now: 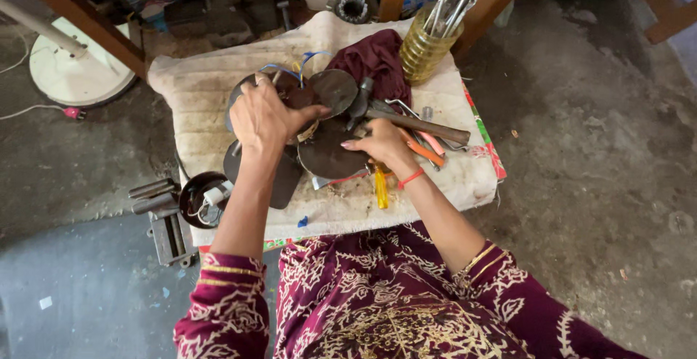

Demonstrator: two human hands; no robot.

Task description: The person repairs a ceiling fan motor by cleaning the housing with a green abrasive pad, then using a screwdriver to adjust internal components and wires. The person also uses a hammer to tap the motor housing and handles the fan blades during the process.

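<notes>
Left hand [265,116] clamps down over the dark fan part [290,94], fingers wrapped on its top; right hand [381,145] grips the edge of a round blade [327,152] on the same assembly, which sits mid-cloth [196,90].

Risk: the blade edge could nick a finger if either grip slips. Hammer [421,124] and screwdriver [381,188] crowd the right wrist and could get knocked off.

Pose: both arms reach forward, left wrist bent down, right palm down.
</notes>
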